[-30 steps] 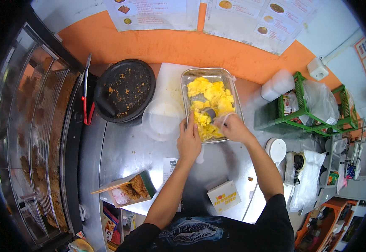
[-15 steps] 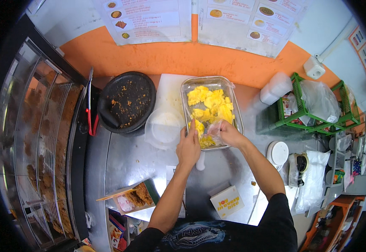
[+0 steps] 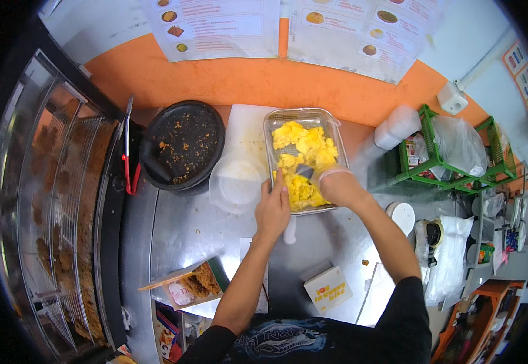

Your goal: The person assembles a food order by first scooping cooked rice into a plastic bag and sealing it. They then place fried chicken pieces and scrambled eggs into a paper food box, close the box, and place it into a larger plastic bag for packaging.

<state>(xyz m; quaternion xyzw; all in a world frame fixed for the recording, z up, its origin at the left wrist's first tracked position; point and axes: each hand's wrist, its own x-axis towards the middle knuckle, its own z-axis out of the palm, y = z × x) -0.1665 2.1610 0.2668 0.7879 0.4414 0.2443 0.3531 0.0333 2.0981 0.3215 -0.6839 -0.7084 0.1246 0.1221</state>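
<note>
A rectangular metal tray (image 3: 270, 143) holds lumpy yellow food that looks like scrambled egg (image 3: 303, 193). My left hand (image 3: 272, 209) grips the tray's left rim near its front corner, thumb and fingers upright along the side. Over the tray's right front part is my right hand (image 3: 340, 187), closed, with clear plastic around its fingers. Its fingertips are hidden, so what it holds cannot be seen. A small grey patch (image 3: 304, 170) shows among the yellow pieces beside it. A white handle (image 3: 290, 232) sticks out below the tray's front edge.
Left of the tray are a translucent white bowl (image 3: 238, 184), a black stone mortar (image 3: 186, 142) and red-handled tongs (image 3: 132, 164). An open box of fried chicken (image 3: 198, 284) and a closed white box (image 3: 327, 291) lie nearer. Rightward are a green crate (image 3: 427, 151) and a white lid (image 3: 401, 218).
My right hand has moved slightly right and turned, with its fingers now out of sight. The yellow food near it has shifted, baring a grey patch. My left hand stays at the rim.
</note>
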